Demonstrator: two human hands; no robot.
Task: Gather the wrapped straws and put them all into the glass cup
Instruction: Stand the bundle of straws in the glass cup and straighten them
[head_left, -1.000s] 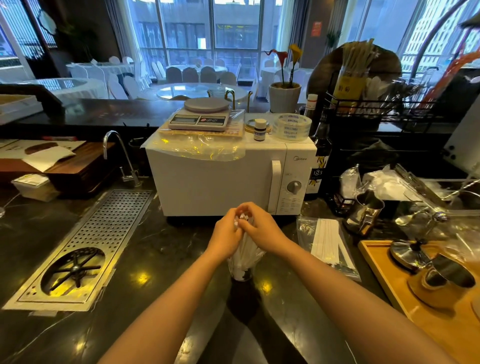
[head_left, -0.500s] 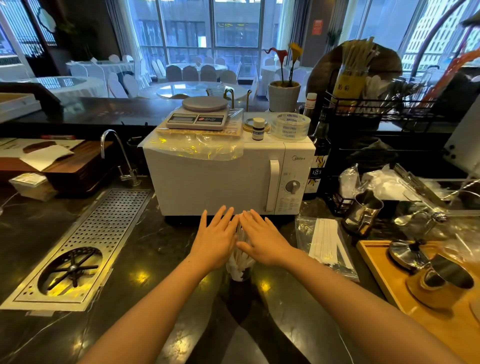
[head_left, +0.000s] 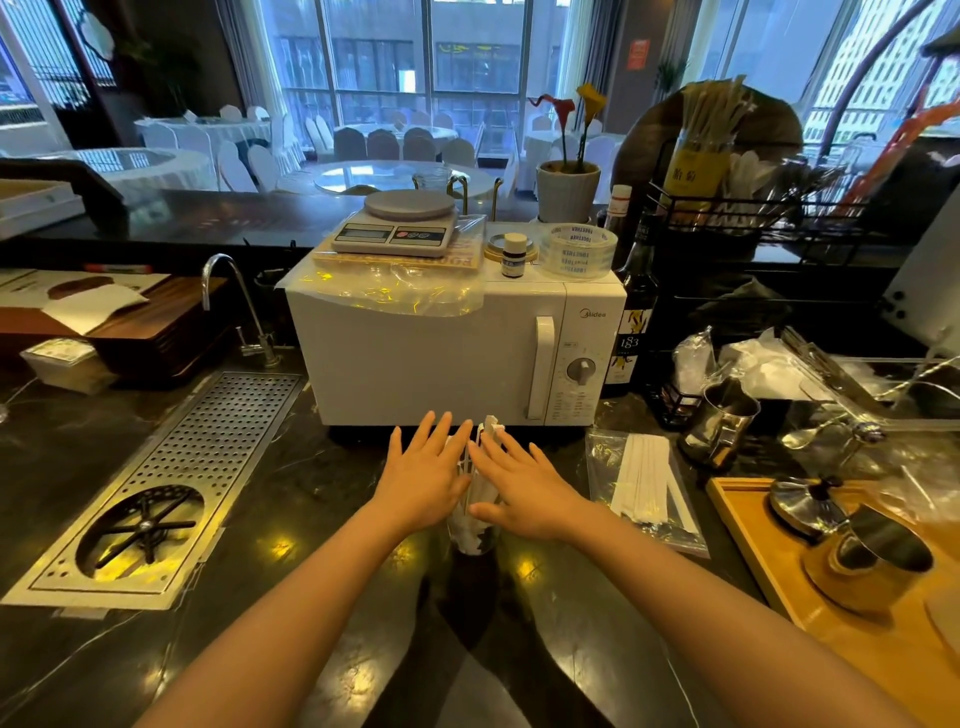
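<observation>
Left hand (head_left: 423, 480) and right hand (head_left: 524, 486), both spread flat, flank white paper-wrapped straws (head_left: 480, 467) standing in the clear glass cup (head_left: 470, 540) (more seemingly remain bagged).

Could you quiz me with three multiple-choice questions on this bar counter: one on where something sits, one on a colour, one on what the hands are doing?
1. Where does the kitchen scale sit?
A. On top of the microwave
B. On the wooden tray
C. In the drain grate

2. What colour is the microwave?
A. Black
B. White
C. Red

3. How are the two hands held?
A. Clenched into fists
B. Open, fingers spread, either side of the straws
C. Gripping the faucet

Answers:
1. A, it rests on the plastic sheet over the microwave's top.
2. B, its door and panel are white.
3. B, the left hand and right hand are flat and open beside the wrapped straws standing in the glass cup.
</observation>
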